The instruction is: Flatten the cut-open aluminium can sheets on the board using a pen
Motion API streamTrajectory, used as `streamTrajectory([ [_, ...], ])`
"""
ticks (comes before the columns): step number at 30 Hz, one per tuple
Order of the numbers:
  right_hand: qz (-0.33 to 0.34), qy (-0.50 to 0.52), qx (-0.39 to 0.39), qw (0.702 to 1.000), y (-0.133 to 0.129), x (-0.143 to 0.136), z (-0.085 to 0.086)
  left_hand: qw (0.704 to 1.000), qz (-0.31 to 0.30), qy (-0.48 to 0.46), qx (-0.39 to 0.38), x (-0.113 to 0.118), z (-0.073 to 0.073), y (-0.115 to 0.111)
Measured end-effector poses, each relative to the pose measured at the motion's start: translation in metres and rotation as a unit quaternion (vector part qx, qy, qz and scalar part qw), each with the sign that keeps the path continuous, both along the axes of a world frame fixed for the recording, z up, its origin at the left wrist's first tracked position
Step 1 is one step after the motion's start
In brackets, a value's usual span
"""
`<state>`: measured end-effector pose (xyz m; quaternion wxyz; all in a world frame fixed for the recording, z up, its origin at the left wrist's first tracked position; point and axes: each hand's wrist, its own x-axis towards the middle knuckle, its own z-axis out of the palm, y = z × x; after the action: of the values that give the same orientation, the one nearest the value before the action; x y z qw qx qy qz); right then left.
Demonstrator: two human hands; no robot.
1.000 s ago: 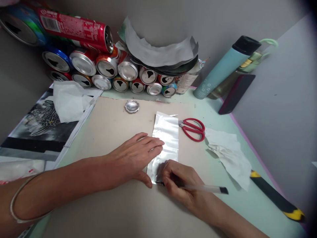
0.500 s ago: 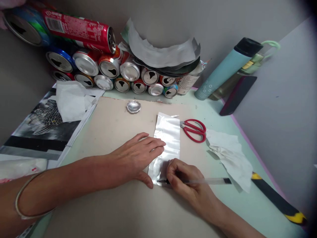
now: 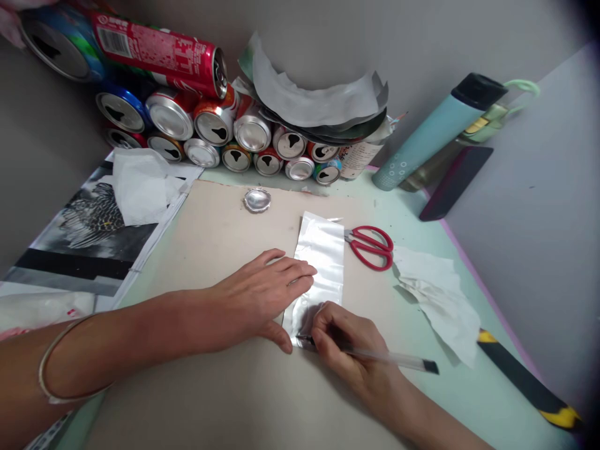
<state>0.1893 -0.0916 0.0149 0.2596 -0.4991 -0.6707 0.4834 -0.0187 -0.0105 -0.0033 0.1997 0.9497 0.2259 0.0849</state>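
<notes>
A strip of silvery aluminium sheet (image 3: 323,250) lies lengthwise on a beige board (image 3: 210,237). My left hand (image 3: 276,287) rests flat across its left edge, fingers stretched out and thumb near the bottom corner. In my right hand (image 3: 347,344) is a pen (image 3: 398,359) with a clear barrel and black end cap, its tip at the lower edge of the sheet. Red-handled scissors (image 3: 372,248) lie just right of the sheet, blades partly hidden beneath it. A small round metal piece (image 3: 257,200) with a crimped rim sits farther back on the board.
Stacked drink cans (image 3: 215,122) line the back wall, with curved cut sheets (image 3: 314,103) on top. A teal bottle (image 3: 422,140) and a dark flat slab (image 3: 457,184) stand back right. Crumpled tissue (image 3: 440,294) and a black-yellow handled tool (image 3: 525,378) lie right; a bird picture (image 3: 94,219) lies left.
The pen's rear end has swung down toward me, and its tip has shifted slightly left along the sheet's lower edge. My left hand stays on the sheet. The whole view has shifted slightly.
</notes>
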Motion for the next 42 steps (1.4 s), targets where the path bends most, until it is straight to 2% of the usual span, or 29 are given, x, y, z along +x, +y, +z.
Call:
streamTrajectory([
  [13,0.041,-0.023,-0.042,0.998,0.007,0.001,0.016,1.000,0.004,0.017,-0.014,0.000,0.002,0.002],
  [25,0.075,-0.030,-0.046,0.996,0.007,0.009,0.013,0.999,0.002,0.027,-0.018,0.001,0.004,0.002],
  [42,0.038,-0.020,-0.024,0.999,0.006,0.001,0.011,1.000,-0.001,0.005,-0.009,-0.001,0.002,0.000],
])
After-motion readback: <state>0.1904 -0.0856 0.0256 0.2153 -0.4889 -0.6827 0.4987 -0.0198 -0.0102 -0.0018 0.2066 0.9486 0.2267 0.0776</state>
